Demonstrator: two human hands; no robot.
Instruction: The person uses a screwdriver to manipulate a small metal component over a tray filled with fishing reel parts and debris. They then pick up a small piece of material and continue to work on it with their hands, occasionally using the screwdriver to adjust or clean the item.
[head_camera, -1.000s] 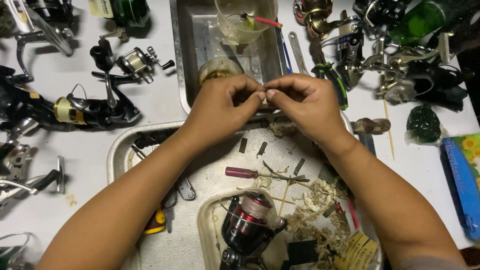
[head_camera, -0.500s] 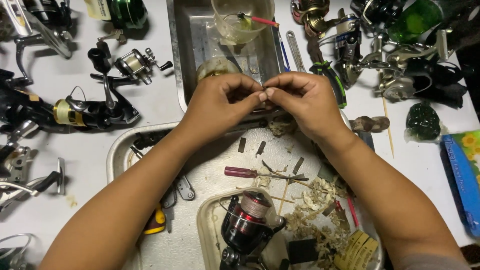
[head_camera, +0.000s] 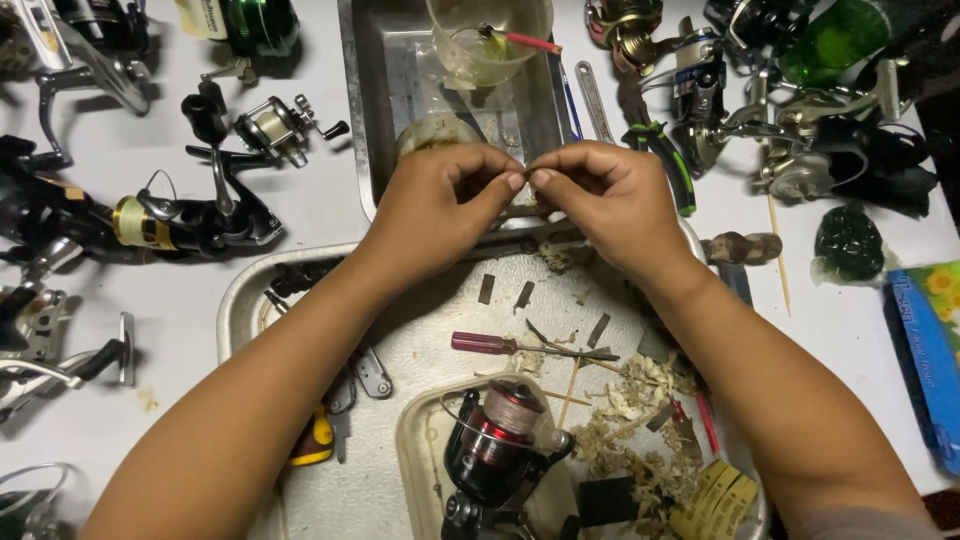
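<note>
Item, centre of frame: your left hand (head_camera: 445, 205) and right hand (head_camera: 605, 200) meet fingertip to fingertip, both pinched shut on a small part (head_camera: 527, 178), too tiny to identify. Compared with a second ago, the hands sit in almost the same spot; only the fingers have closed tighter, which suggests fine fitting work continuing, not a move elsewhere.

Item, below the hands: round metal tray (head_camera: 240, 300) holding a red-handled screwdriver (head_camera: 490, 343), scraps, and a red-and-black spinning reel (head_camera: 495, 450).

Item, above: rectangular steel pan (head_camera: 360, 100) with a clear cup (head_camera: 490, 40).

Item, edges: reels (head_camera: 170, 225) crowd the left and upper right; bare table shows only mid-left and right of your forearm.
</note>
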